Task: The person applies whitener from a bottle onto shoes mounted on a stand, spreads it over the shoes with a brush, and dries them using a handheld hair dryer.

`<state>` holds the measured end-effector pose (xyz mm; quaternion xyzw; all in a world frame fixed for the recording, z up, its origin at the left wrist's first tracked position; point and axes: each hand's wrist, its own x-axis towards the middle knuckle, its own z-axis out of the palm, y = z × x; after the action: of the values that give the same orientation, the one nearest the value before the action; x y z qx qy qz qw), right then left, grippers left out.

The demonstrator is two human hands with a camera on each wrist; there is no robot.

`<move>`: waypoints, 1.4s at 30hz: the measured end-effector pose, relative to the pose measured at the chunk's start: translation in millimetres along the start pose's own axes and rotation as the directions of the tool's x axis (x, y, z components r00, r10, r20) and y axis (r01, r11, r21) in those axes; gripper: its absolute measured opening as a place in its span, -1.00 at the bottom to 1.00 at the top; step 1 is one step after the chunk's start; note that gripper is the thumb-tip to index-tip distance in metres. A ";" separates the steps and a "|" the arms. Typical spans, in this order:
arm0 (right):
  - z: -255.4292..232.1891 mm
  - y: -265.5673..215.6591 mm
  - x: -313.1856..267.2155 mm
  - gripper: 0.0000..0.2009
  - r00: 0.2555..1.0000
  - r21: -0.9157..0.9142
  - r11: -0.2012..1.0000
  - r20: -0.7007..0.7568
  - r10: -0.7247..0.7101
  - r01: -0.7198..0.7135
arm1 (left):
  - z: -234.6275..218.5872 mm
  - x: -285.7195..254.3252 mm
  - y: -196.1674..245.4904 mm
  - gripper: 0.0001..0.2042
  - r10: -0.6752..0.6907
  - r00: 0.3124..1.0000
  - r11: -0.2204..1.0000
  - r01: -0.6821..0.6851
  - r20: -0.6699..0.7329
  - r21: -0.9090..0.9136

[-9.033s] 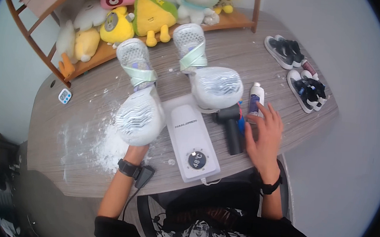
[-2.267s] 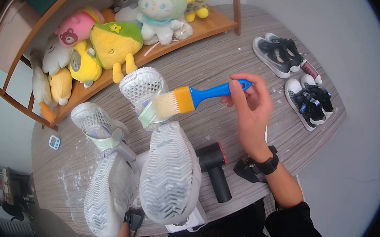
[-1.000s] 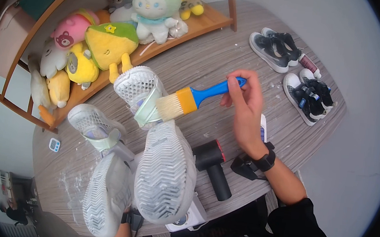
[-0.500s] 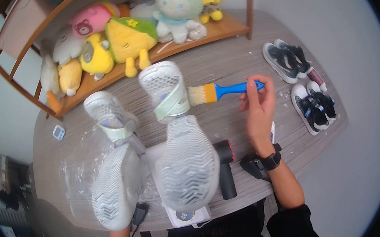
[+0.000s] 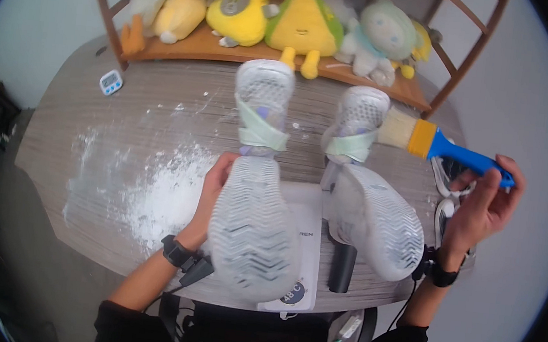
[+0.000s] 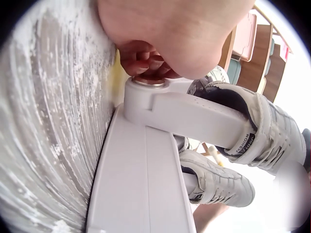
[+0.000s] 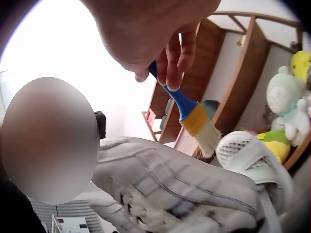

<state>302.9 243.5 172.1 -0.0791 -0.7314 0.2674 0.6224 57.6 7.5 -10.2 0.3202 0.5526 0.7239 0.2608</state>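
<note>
My right hand (image 5: 487, 210) pinches the blue handle of a paintbrush (image 5: 453, 150), its bristles right at the edge of a small shoe with a mint strap (image 5: 360, 110). A matching small shoe (image 5: 264, 86) stands further left. Two white sneakers, one on the left (image 5: 254, 229) and one on the right (image 5: 382, 226), turn their soles toward me. They hang on arms of a white shoe dryer (image 5: 305, 254), whose display reads 48°C. Partly hidden behind the left sneaker, my left hand (image 5: 212, 188) has its fingers curled over a copper-rimmed joint (image 6: 149, 81) of the dryer.
White powder (image 5: 168, 193) covers the table's left side, with a small timer (image 5: 111, 82) behind it. Plush toys (image 5: 306, 24) line a wooden shelf at the back. A black handle (image 5: 342, 268) shows beneath the right sneaker. Dark shoes (image 5: 447, 172) lie partly hidden behind my right hand.
Since nine seconds ago, my right hand has taken up the paintbrush. In the last second its bristles moved off the mint strap to the shoe's right edge; the head view turned and the sneakers spread apart.
</note>
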 end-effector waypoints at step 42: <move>25.2 -9.8 50.3 -0.78 0.898 -0.128 0.988 0.440 -0.020 0.085 | -2.5 1.7 -2.2 -0.85 -0.038 0.999 0.993 0.040 0.025 -0.109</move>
<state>270.3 250.4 218.5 -0.0421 -0.8717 0.2079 0.4417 54.7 7.8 -12.4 0.3028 0.5154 0.7442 0.2982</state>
